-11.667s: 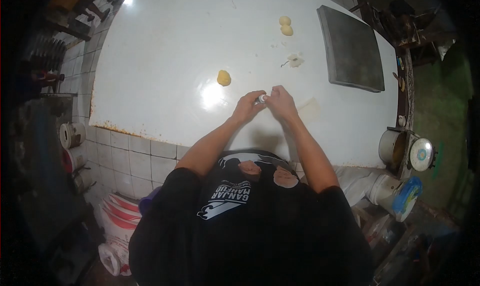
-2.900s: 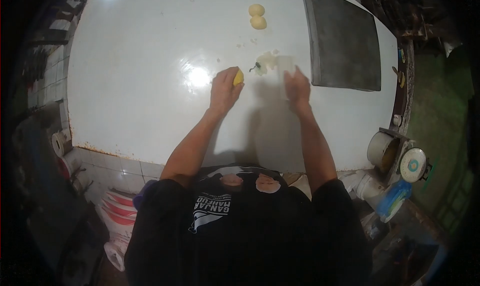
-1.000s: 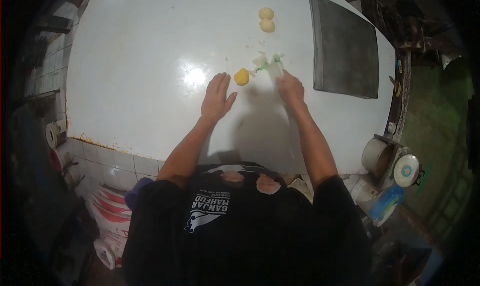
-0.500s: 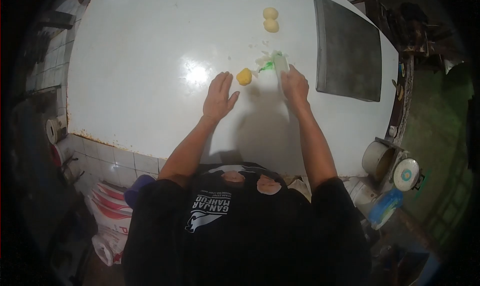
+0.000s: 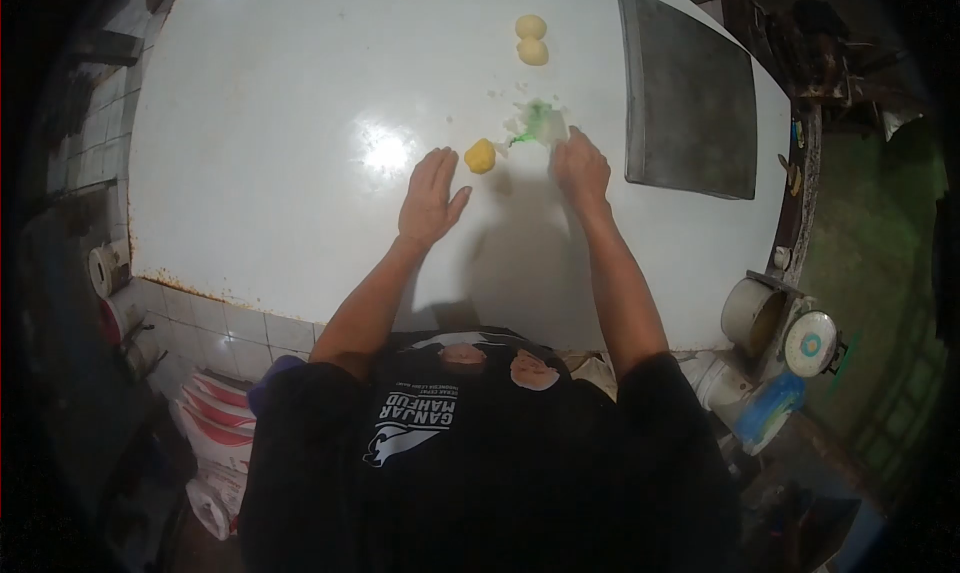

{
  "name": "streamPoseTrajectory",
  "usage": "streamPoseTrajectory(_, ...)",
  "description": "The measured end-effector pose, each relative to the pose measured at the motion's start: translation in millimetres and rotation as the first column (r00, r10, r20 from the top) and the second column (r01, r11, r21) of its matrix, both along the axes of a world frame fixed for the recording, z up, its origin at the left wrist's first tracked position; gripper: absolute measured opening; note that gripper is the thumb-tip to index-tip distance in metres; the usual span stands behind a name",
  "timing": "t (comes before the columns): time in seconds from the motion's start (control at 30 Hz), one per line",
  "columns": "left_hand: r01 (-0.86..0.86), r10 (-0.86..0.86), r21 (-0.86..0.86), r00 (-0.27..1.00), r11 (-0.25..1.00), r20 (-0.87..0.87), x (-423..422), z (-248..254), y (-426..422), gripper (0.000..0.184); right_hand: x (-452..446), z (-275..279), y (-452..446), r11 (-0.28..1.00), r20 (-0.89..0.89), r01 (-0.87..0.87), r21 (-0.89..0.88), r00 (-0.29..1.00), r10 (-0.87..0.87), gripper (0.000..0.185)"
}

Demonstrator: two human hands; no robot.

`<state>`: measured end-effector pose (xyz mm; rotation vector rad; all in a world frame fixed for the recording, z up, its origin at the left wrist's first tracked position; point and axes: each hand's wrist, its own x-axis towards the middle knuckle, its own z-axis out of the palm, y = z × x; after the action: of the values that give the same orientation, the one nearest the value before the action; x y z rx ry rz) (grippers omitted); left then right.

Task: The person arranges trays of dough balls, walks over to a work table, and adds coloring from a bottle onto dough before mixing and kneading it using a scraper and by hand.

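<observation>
My left hand [image 5: 431,201] lies palm down on the white tabletop [image 5: 270,103], fingers stretched out and thumb apart, holding nothing. Just right of its fingertips sits a small lump of yellow dough [image 5: 480,157]. My right hand [image 5: 583,173] is closed at the edge of a pale, flat scraper [image 5: 555,127], which is hard to tell from the white surface. Under and beside the scraper is a bright green smear [image 5: 532,123] with whitish scraps around it. Farther back, two pale dough balls [image 5: 531,40] touch each other.
To the right, a dark metal tray [image 5: 690,98] lies on the table. Beyond the table's lower right edge are a metal pot [image 5: 752,313], a round white scale [image 5: 810,342] and a blue plastic packet [image 5: 769,413]. Red-and-white sacks [image 5: 215,413] stand at lower left.
The scraper, which stood more upright over the green patch, now looks flatter and fainter. More of the green smear shows. My left hand stays flat beside the yellow dough.
</observation>
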<state>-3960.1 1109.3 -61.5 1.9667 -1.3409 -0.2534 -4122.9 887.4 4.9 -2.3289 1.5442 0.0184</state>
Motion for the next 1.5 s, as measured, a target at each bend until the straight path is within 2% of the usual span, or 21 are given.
streamPoseTrajectory(0.07,0.001,-0.001,0.004,1.0,1.0,0.006,1.9,-1.7,0.0,0.066,-3.4,3.1,15.8,0.967,0.149,-0.252,-0.045,0.955,0.256,0.034)
streamPoseTrajectory(0.2,0.0,0.0,0.009,1.0,1.0,0.011,0.1,0.3,-0.7,0.065,-7.1,-3.0,4.8,0.961,0.058,-0.269,-0.067,0.96,0.273,0.034)
streamPoseTrajectory(0.27,-0.003,0.003,0.006,1.0,1.0,0.003,1.9,-0.4,0.2,0.065,5.0,23.6,-1.1,0.993,0.004,-0.104,0.057,0.995,0.104,0.035)
streamPoseTrajectory(0.37,0.016,-0.016,-0.002,1.0,1.0,0.014,-0.7,-3.9,-0.3,0.066,4.5,2.7,-3.8,0.971,-0.129,-0.154,0.184,0.975,0.18,0.038)
streamPoseTrajectory(0.4,0.011,-0.011,0.005,0.999,1.0,0.039,1.7,-5.4,-0.2,0.065,2.8,6.5,-7.6,0.97,-0.126,-0.162,0.18,0.974,0.186,0.038)
streamPoseTrajectory(0.47,-0.013,0.013,0.007,0.999,1.0,0.031,5.5,-1.4,-3.4,0.065,1.3,12.7,-12.8,0.987,0.093,0.026,0.16,0.995,-0.041,0.043)
streamPoseTrajectory(0.6,0.009,-0.009,0.004,1.0,1.0,0.025,0.9,-4.1,-0.8,0.065,15.4,-10.6,-5.5,0.973,0.25,-0.135,0.187,0.964,0.086,0.041)
streamPoseTrajectory(0.7,-0.008,0.008,0.009,1.0,1.0,0.017,-0.4,-0.6,-0.2,0.065,0.7,-36.9,-8.7,0.974,0.163,-0.066,0.218,0.986,0.03,0.043)
streamPoseTrajectory(0.83,-0.009,0.009,-0.012,1.0,1.0,-0.02,-1.5,-0.1,-0.8,0.064,-23.4,-4.7,-28.5,0.979,0.123,0.136,0.149,0.98,-0.154,0.04)
streamPoseTrajectory(0.9,0.008,-0.008,-0.002,1.0,1.0,0.024,0.6,-2.1,-1.0,0.065,-29.1,-6.1,-30.3,0.984,0.116,0.143,0.103,0.981,-0.155,0.038)
streamPoseTrajectory(0.97,0.016,-0.016,-0.004,0.999,1.0,0.029,0.1,-0.9,-2.2,0.066,-17.2,-8.5,-20.7,1.0,-0.009,-0.021,-0.016,1.0,0.021,0.034)
streamPoseTrajectory(1.0,0.008,-0.008,-0.002,0.999,1.0,0.031,0.3,0.3,-3.1,0.065,-10.1,-6.6,-16.0,1.0,0.0,-0.02,-0.02,1.0,0.02,0.034)
streamPoseTrajectory(1.1,0.002,-0.003,0.01,1.0,1.0,0.013,2.2,-2.2,-1.0,0.064,-5.7,3.2,10.8,0.939,-0.062,-0.344,0.024,0.937,0.344,0.029)
streamPoseTrajectory(1.17,0.009,-0.009,0.007,1.0,1.0,-0.004,-0.5,-3.7,-1.7,0.063,-11.7,-1.6,6.0,0.926,-0.131,-0.364,0.1,0.918,0.375,0.033)
streamPoseTrajectory(1.23,0.009,-0.009,0.016,1.0,1.0,-0.003,0.5,-1.6,-0.8,0.064,-18.9,-0.3,-9.0,0.986,0.039,-0.165,-0.033,0.985,0.166,0.04)
streamPoseTrajectory(1.27,0.006,-0.006,0.021,1.0,1.0,-0.003,0.9,-1.5,-0.2,0.064,-16.0,6.2,-24.5,0.999,-0.042,0.001,0.034,0.999,0.001,0.048)
streamPoseTrajectory(1.3,-0.001,0.001,0.015,1.0,1.0,0.01,1.0,-1.5,-1.3,0.065,-14.0,9.9,-39.5,0.994,-0.016,0.094,0.057,0.996,-0.093,0.052)
streamPoseTrajectory(1.33,-0.005,0.005,0.009,1.0,1.0,0.024,-0.1,-1.1,-2.3,0.065,-23.7,-7.7,-59.9,0.994,0.172,0.105,0.009,0.979,-0.105,0.05)
streamPoseTrajectory(1.43,-0.003,0.003,-0.001,0.999,1.0,0.032,0.1,-0.6,-2.9,0.066,-28.5,-28.4,-114.1,0.985,0.214,0.068,0.161,0.971,-0.102,0.05)
streamPoseTrajectory(1.47,-0.005,0.005,0.001,0.999,1.0,0.039,0.4,-1.0,-2.1,0.066,-21.7,-26.4,-115.2,0.945,0.28,0.123,0.304,0.936,-0.212,0.049)
streamPoseTrajectory(1.5,-0.007,0.006,0.011,0.999,1.0,0.033,-0.5,-1.3,-2.0,0.068,-11.4,-27.4,-112.7,0.944,0.285,0.121,0.306,0.935,-0.212,0.049)
